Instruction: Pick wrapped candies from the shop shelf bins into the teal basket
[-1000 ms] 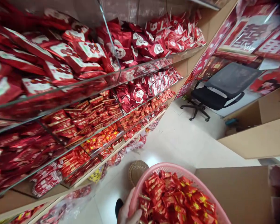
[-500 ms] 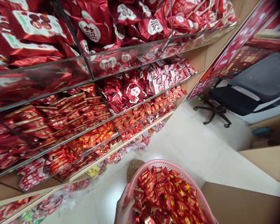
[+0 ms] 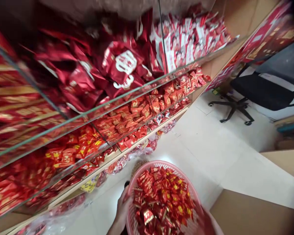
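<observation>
A pink plastic basket (image 3: 130,215) with a perforated wall sits low in the view, holding many small red-wrapped candies (image 3: 159,195), some with yellow marks. My left hand (image 3: 122,207) is closed on the basket's left rim, thumb side showing and the other fingers hidden behind the wall. At the basket's right side, my right hand (image 3: 204,220) is a dark blur by the inner wall and rim. Its fingers are smeared, so what they grip does not show. Both hands stay apart from the shelves.
Glass-fronted shelves (image 3: 107,109) with red candy packs run along the left. Bagged goods (image 3: 117,164) lie on the floor beneath. A black office chair (image 3: 262,89) stands at the right, with an open cardboard box (image 3: 250,212) near the basket and another box (image 3: 286,163) farther back.
The view has come closer to the lower shelves. More of the basket shows, shifted slightly left. My right hand has come into sight at its right side; my left still holds the rim.
</observation>
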`<action>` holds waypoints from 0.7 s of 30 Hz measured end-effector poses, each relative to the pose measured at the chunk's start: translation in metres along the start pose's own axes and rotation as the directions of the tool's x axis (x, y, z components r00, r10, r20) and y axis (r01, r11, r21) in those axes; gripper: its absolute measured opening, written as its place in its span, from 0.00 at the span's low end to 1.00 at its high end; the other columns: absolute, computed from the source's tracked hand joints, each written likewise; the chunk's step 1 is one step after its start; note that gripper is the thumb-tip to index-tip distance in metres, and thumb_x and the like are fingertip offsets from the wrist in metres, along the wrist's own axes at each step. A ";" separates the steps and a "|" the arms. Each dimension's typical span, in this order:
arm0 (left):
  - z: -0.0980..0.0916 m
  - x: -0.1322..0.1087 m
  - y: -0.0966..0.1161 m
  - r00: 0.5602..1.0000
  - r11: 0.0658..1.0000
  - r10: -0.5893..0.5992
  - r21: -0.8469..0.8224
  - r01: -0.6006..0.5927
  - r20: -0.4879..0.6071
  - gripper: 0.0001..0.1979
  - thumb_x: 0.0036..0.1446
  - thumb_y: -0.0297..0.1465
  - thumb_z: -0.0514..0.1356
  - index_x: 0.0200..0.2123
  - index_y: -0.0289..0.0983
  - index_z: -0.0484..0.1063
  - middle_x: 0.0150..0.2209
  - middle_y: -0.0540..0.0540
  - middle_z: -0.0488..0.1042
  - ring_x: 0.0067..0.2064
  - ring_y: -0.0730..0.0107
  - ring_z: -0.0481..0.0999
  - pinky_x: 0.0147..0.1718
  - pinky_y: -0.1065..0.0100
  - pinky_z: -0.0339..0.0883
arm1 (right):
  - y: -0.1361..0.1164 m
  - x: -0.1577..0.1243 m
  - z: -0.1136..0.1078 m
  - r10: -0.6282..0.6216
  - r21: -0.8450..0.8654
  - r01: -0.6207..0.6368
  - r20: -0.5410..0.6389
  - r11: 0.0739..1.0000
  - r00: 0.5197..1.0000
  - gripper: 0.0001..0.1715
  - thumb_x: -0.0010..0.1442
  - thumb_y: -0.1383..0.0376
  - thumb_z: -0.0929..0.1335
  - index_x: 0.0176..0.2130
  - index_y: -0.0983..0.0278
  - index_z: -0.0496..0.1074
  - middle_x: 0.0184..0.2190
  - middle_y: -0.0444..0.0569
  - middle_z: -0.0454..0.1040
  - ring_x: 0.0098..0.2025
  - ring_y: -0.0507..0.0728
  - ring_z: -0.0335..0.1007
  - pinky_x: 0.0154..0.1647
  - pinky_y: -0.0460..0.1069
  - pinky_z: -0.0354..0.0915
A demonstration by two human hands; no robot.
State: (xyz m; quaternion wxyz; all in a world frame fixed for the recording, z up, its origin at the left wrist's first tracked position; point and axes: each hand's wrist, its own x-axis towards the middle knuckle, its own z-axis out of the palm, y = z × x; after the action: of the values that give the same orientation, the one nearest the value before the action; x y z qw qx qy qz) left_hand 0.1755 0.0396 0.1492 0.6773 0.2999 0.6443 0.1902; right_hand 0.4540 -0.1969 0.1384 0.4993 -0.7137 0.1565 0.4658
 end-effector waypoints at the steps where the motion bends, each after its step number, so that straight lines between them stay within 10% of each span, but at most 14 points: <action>1: 0.002 0.017 -0.002 0.999 1.000 -0.011 0.009 0.011 -0.039 0.30 0.39 0.27 0.62 0.50 0.34 0.67 0.48 0.43 0.72 0.50 0.58 0.69 0.48 0.65 0.63 | 0.009 0.018 0.008 0.009 0.018 -0.009 0.009 1.000 1.000 0.21 0.44 0.45 0.66 0.37 0.50 0.70 0.51 0.45 0.65 0.56 0.63 0.57 0.39 0.58 0.68; 11: -0.002 0.172 -0.022 0.997 0.985 0.027 0.172 -0.015 -0.069 0.24 0.39 0.23 0.61 0.45 0.32 0.70 0.42 0.42 0.74 0.47 0.60 0.70 0.48 0.65 0.61 | 0.068 0.142 0.076 0.177 0.079 -0.181 0.052 0.980 0.983 0.22 0.39 0.48 0.67 0.35 0.51 0.73 0.53 0.45 0.66 0.59 0.61 0.53 0.52 0.58 0.55; 21: -0.009 0.231 -0.038 0.999 0.924 -0.014 0.382 0.027 -0.035 0.26 0.42 0.21 0.55 0.49 0.37 0.67 0.52 0.45 0.68 0.55 0.61 0.63 0.52 0.65 0.58 | 0.067 0.166 0.104 0.184 0.075 -0.188 0.057 0.979 0.981 0.25 0.38 0.49 0.69 0.37 0.56 0.73 0.51 0.49 0.68 0.55 0.63 0.58 0.47 0.55 0.60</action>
State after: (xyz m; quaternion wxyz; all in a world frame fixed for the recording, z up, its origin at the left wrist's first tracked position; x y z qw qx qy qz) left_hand 0.1845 0.1613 -0.0504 0.5974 0.4165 0.6828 0.0584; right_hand 0.4407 -0.0977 -0.0431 0.4854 -0.6635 0.2286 0.5214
